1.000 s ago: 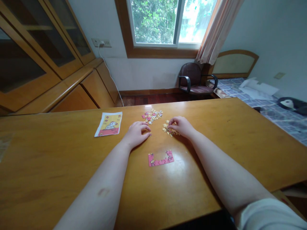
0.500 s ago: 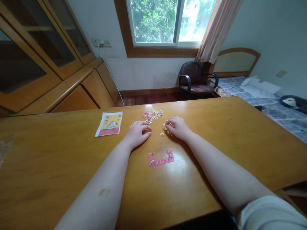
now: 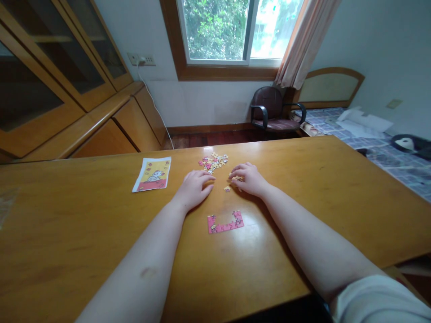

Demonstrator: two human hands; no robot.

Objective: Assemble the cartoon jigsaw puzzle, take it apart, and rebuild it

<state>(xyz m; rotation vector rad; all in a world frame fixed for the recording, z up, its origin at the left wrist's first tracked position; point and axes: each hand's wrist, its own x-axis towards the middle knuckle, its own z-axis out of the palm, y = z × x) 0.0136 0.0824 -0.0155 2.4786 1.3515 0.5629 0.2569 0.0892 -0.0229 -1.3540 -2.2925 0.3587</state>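
Observation:
My left hand (image 3: 195, 188) rests on the table just left of the loose puzzle pieces, its thumb and fingers apart and nothing held. Over a small group of yellowish pieces (image 3: 240, 178) lies my right hand (image 3: 249, 179), fingers spread, covering part of them. One single piece (image 3: 227, 189) sits apart between the two hands. Beyond them is a heap of pink, yellow and white puzzle pieces (image 3: 214, 162). Closer to me, joined pink pieces (image 3: 225, 227) form a U-shaped strip with an open top.
A printed picture sheet (image 3: 153, 174) of a white animal on yellow and pink lies left of my hands. The wooden table (image 3: 101, 215) stretches to both sides. Clear plastic (image 3: 7, 204) is at the far left edge. Behind stand a chair (image 3: 269, 105) and a bed (image 3: 397, 157).
My right hand has shifted slightly, its fingers now spread flatter over the yellowish pieces. My left fingers have edged a little to the right. The joined strip looks the same.

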